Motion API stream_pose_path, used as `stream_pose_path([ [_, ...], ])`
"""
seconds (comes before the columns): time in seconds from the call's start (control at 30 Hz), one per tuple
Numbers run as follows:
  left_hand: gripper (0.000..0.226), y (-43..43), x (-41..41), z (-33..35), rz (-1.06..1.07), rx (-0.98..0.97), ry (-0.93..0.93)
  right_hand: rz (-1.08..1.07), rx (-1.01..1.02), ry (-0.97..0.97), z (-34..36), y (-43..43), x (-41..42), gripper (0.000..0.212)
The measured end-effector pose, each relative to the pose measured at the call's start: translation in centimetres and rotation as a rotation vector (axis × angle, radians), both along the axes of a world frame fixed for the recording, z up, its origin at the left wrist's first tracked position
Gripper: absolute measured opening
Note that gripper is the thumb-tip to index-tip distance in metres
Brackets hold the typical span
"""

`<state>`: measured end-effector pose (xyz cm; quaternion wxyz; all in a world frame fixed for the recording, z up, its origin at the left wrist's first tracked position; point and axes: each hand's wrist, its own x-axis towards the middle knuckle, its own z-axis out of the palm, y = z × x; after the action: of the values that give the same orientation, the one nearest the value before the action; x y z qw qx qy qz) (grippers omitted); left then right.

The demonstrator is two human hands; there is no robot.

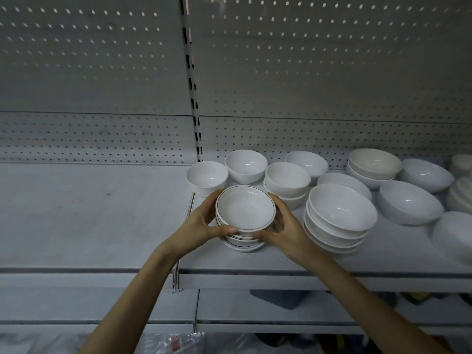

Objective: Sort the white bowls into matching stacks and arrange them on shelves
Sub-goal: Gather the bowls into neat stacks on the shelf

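Note:
A stack of white bowls with thin dark rim lines (244, 210) stands near the front of the grey shelf (102, 226). My left hand (204, 223) grips the stack's left side, thumb curled along its front. My right hand (283, 226) grips the right side the same way. To the right is a stack of wider plain white bowls (339, 215). Behind are a single small bowl (206, 177), a tilted bowl (245, 166) and a short stack of small bowls (287, 181).
More white bowls crowd the shelf's right part, among them a cream-topped stack (374, 166) and large single bowls (410, 201). A perforated back panel (102, 72) rises behind. A slotted upright (194, 98) splits the bays. Lower shelves and plastic wrap (176, 342) show below.

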<state>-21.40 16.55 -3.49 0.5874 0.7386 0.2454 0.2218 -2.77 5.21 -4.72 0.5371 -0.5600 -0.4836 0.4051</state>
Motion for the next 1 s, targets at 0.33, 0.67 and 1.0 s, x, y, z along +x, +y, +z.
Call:
stream_pose_path([
  [0.33,0.087,-0.2,0.5,-0.5,0.033,0.058,0.018,0.020,-0.014,0.037,0.0,0.0,0.5,0.063],
  [0.67,0.085,-0.3,0.4,-1.0,0.080,0.112,0.047,0.023,-0.018,0.019,-0.2,0.0,0.4,0.073],
  [1.0,0.103,-0.5,0.4,-1.5,0.082,0.124,0.092,-0.024,-0.019,0.047,-0.4,-0.1,0.2,0.066],
])
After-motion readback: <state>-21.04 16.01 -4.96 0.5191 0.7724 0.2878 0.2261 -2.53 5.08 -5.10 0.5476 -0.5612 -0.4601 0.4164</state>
